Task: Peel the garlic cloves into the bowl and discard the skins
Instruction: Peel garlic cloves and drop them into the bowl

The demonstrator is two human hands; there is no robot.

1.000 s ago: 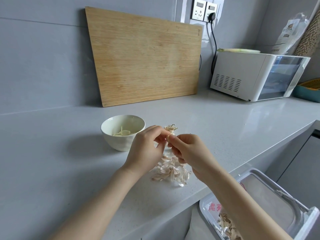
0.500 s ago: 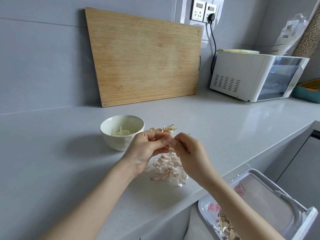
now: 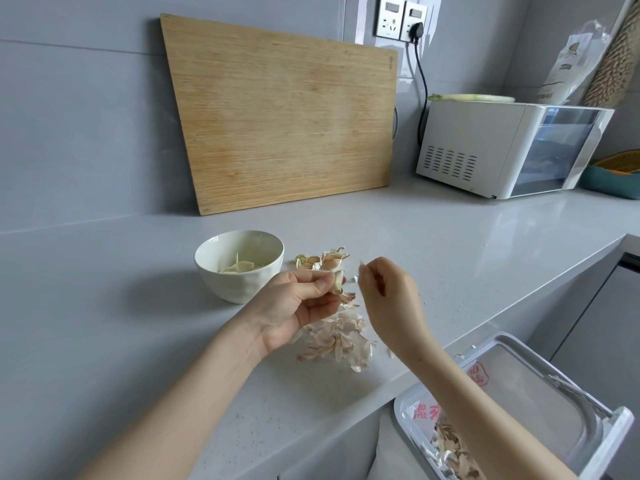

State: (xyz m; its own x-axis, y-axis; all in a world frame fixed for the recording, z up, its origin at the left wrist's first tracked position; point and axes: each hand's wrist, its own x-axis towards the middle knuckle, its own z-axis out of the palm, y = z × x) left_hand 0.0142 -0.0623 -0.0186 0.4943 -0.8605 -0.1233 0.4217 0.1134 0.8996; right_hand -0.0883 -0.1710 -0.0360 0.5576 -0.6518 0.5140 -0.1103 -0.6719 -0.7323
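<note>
My left hand (image 3: 298,306) pinches a partly peeled garlic clove (image 3: 338,280) between thumb and fingers above the counter. A hand's width to its right, my right hand (image 3: 388,292) holds a small scrap of skin (image 3: 361,271) at its fingertips. Below both hands lies a heap of garlic skins (image 3: 337,341). A few unpeeled cloves (image 3: 322,260) rest just behind the hands. Left of them stands a white bowl (image 3: 242,289) with several peeled cloves (image 3: 239,266) inside.
An open white bin (image 3: 540,386) with skins in it sits below the counter edge at the lower right. A wooden cutting board (image 3: 284,112) leans on the back wall. A white appliance (image 3: 498,147) stands at the back right.
My hands were joined on the clove; now they have parted. My right hand has pulled away to the right with a scrap of skin, and my left keeps the clove.
</note>
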